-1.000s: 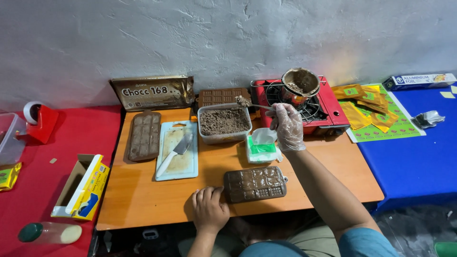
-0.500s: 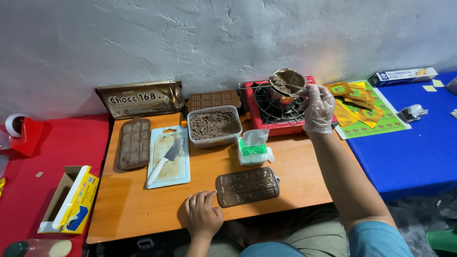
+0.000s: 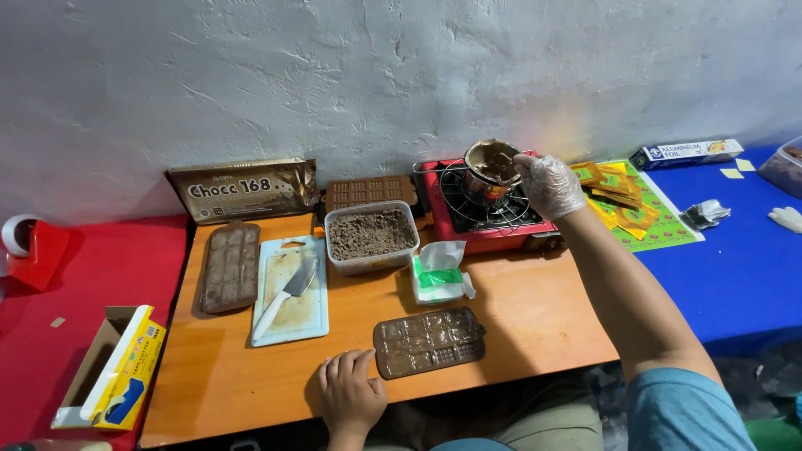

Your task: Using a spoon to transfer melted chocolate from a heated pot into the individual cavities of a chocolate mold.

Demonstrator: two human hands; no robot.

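**While one hand reaches the pot, the other rests by the mould**

From the head view, the gloved right hand (image 3: 549,184) closes its grip on the small pot (image 3: 491,164) on the red stove (image 3: 484,209). The bare left hand (image 3: 351,392) lies flat, holding nothing, on the table (image 3: 535,326), touching the chocolate mould (image 3: 428,341).

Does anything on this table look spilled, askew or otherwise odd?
Mostly tidy. The brown chocolate mould tray by the bare left hand lies skewed and unevenly filled. The small metal pot on the red stove, at the gloved right hand, is smeared brown around its rim.
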